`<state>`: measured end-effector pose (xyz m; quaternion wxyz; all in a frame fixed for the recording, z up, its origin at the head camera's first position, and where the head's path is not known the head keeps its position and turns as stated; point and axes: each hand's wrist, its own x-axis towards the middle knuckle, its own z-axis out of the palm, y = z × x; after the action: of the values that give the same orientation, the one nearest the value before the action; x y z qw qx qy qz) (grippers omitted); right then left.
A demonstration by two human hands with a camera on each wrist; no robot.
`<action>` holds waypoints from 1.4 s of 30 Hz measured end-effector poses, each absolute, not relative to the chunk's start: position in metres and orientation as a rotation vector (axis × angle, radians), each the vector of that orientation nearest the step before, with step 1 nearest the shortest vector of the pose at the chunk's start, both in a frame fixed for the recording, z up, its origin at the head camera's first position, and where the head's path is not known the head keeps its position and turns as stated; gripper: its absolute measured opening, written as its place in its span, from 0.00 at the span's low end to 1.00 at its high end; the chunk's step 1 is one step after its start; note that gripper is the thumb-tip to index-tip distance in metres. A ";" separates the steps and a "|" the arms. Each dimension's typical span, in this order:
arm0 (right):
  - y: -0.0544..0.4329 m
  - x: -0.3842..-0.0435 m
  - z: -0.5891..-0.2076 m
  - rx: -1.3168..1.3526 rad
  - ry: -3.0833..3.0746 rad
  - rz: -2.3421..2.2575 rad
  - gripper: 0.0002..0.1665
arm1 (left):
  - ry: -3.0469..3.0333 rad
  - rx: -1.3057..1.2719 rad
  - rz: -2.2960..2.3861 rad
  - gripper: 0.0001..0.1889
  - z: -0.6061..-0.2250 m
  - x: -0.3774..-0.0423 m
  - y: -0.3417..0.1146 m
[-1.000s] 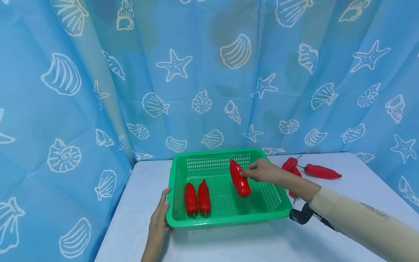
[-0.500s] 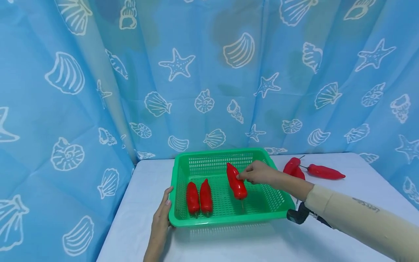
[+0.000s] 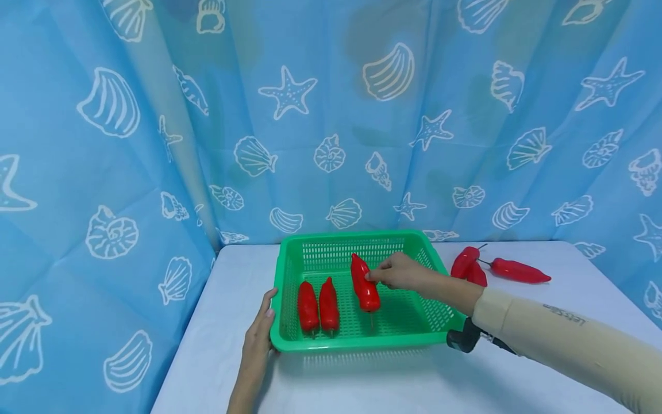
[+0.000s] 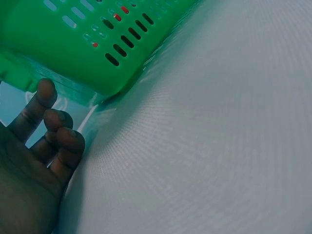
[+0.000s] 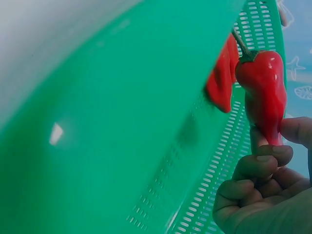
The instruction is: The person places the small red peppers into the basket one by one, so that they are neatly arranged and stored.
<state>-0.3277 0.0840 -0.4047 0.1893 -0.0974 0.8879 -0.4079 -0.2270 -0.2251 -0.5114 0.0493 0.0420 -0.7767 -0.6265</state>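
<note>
My right hand (image 3: 400, 271) pinches a glossy red pepper (image 3: 365, 287) between thumb and fingers, inside the green basket (image 3: 357, 343). The pepper slants, stem end toward me. In the right wrist view the fingers hold this pepper (image 5: 265, 92) at its tapered half, the green stem pointing away. Two more red peppers, one on the left (image 3: 308, 307) and one beside it (image 3: 328, 306), lie side by side in the basket's left part. At the basket's left rim rests my left hand (image 3: 256, 339); in the left wrist view its fingers (image 4: 68, 141) are loosely bent beside the basket wall.
Several red peppers lie on the white table right of the basket, one of them apart (image 3: 519, 271) and others bunched (image 3: 465, 263). A blue curtain (image 3: 331, 115) with white shell prints hangs behind. A black wrist device (image 3: 465, 336) overlaps the basket's right front corner.
My right hand has moved a little left with the pepper, closer to the two lying peppers. The head view has shifted slightly. My left hand stays at the rim.
</note>
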 end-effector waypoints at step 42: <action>0.053 -0.340 -0.424 -0.105 2.414 -1.063 0.26 | -2.313 0.045 -1.874 0.22 -0.515 -0.227 -0.228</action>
<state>-0.3400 0.0535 -0.4240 0.2484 -0.0384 0.8858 -0.3902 -0.2267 -0.2285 -0.5153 0.0819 0.0150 -0.7742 -0.6274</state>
